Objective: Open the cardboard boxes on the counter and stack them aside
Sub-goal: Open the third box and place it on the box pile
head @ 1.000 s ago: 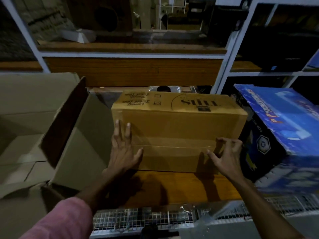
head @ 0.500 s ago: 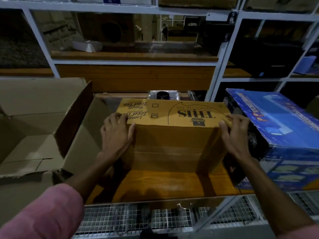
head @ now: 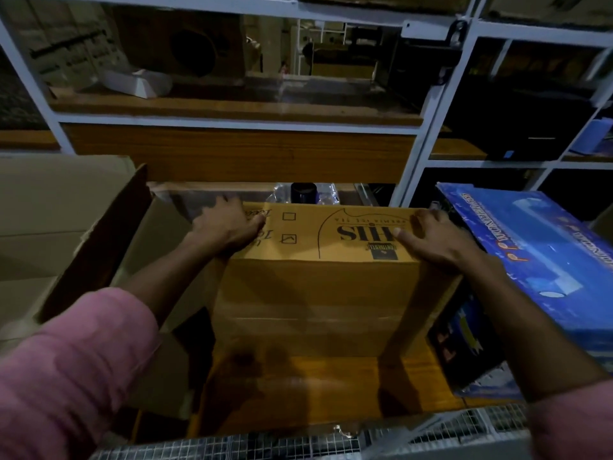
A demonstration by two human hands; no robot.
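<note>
The sealed cardboard box point(head: 318, 280) stands upright at the centre of the wooden tabletop point(head: 298, 390), its flaps shut and a taped seam running across the near face; black print on its top panel reads upside down from this view. The left hand point(head: 229, 227) lies on the top left corner of the box, fingers curled over the far edge; the right hand point(head: 431, 237) lies flat on the top right corner, fingers spread and the thumb pointing inward; both hands press against the box, neither closed into a full grip. Pink sleeves point(head: 69, 366) cover both upper forearms.

To the left, an open cardboard box point(head: 46, 234) sits just beside the sealed one, one flap point(head: 99, 247) standing up between them; to the right, a blue printed box point(head: 537, 270) rests tilted, its near corner close to the sealed box. Behind the sealed box, a dark round cap point(head: 303, 192) wrapped in clear plastic shows above the top edge. A white metal shelf frame point(head: 414, 151) with wooden shelves rises at the back; a white wire grid point(head: 265, 448) runs along the front edge of the tabletop.
</note>
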